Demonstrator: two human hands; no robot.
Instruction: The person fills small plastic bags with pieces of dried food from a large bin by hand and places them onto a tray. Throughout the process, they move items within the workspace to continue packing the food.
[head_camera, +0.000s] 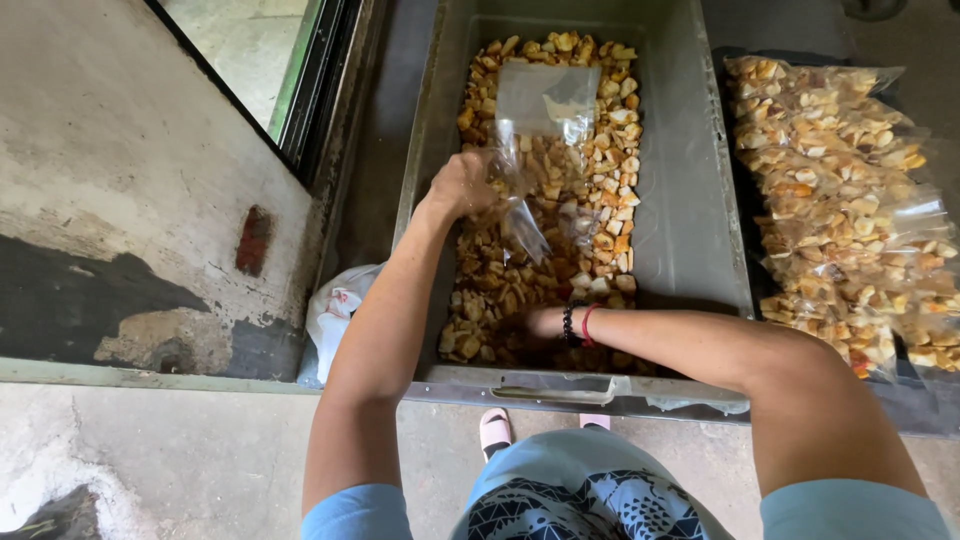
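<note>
A grey plastic tub (690, 200) stands on the floor in front of me, holding a deep layer of small golden fried snack pieces (600, 140). My left hand (462, 185) is closed on the edge of a clear plastic bag (545, 130), holding it up over the pieces. My right hand (530, 325), with a black and a red band at the wrist, reaches down into the pieces at the tub's near end; its fingers are buried among them and hidden.
Several filled clear bags of the same snack (840, 190) lie stacked to the right of the tub. A white crumpled bag (335, 310) lies at the tub's left, by a stained wall (130, 200). My pink sandal (494, 428) shows below the tub's near handle (555, 390).
</note>
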